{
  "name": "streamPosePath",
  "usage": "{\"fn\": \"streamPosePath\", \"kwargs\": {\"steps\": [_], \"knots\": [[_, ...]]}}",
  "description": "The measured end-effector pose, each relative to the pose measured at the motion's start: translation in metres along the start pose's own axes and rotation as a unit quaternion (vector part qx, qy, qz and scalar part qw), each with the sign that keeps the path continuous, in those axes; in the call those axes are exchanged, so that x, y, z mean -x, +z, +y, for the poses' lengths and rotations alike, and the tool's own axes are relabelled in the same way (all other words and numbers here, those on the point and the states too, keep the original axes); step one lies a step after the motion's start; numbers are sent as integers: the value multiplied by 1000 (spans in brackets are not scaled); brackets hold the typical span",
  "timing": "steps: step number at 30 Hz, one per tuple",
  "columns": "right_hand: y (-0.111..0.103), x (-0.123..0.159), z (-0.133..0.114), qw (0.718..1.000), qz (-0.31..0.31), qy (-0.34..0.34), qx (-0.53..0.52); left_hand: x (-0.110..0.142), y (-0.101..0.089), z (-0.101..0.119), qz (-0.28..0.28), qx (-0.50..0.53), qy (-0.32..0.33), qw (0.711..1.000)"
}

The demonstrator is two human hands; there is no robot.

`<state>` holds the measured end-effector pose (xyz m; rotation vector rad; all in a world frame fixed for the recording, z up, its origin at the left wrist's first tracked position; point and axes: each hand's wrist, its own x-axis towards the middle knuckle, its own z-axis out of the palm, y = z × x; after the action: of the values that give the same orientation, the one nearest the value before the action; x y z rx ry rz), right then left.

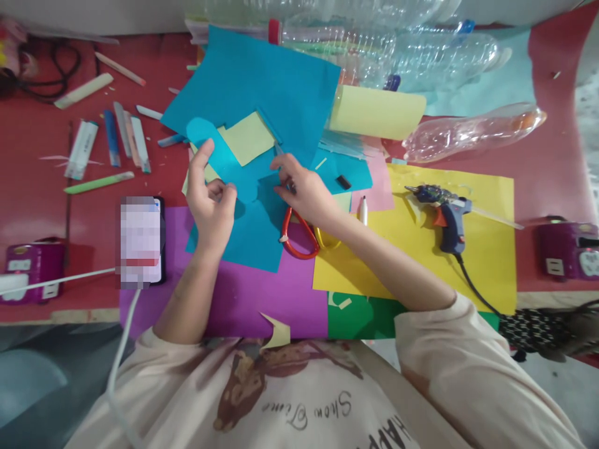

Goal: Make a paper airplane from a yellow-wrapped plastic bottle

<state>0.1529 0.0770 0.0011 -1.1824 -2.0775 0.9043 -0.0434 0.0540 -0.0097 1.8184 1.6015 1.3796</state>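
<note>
My left hand [210, 199] pinches the lower edge of a light-blue paper cutout with rounded ends [222, 153], thumb and fingers closed on it. The cutout is held over darker blue sheets. To its right, my right hand [299, 184] is closed around the middle of a pair of scissors [299, 251]. Their red and yellow handle loops show below the hand, and a thin pointed tip sticks out above the fingers. The part inside the grip is mostly hidden. Just beyond both hands lies a pale yellow paper piece [250, 138] on the large blue sheet [262, 75].
A glue gun [452, 221] rests on yellow paper [486, 268] at right. Clear plastic bottles [444, 59] lie along the back. Several markers [112, 137] are scattered at left, near a phone [161, 240] with a white cable. Purple paper [262, 299] covers the front edge.
</note>
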Motion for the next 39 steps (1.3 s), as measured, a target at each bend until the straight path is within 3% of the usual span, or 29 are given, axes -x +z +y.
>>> {"fn": "streamPosePath", "kwargs": {"steps": [3, 8, 11, 14, 18, 27, 32, 39], "knots": [[-19, 24, 2, 986, 47, 69, -145, 5, 6, 5, -28, 11, 4, 1000], [-35, 57, -2, 917, 70, 195, -341, 22, 19, 22, -123, 14, 49, 991], [-33, 67, -5, 880, 85, 229, -408, 35, 27, 31, -182, 12, 75, 980], [-30, 69, -7, 876, 88, 247, -405, 43, 32, 36, -220, 2, 106, 970], [-26, 69, -9, 881, 65, 278, -377, 46, 34, 36, -221, -28, 157, 962], [-12, 68, -16, 856, 141, 285, -407, 46, 34, 40, -204, -105, 235, 944], [-11, 65, -17, 840, 141, 288, -438, 48, 35, 45, -188, -146, 280, 930], [-11, 64, -14, 834, 146, 285, -450, 47, 37, 45, -175, -140, 292, 930]]}}
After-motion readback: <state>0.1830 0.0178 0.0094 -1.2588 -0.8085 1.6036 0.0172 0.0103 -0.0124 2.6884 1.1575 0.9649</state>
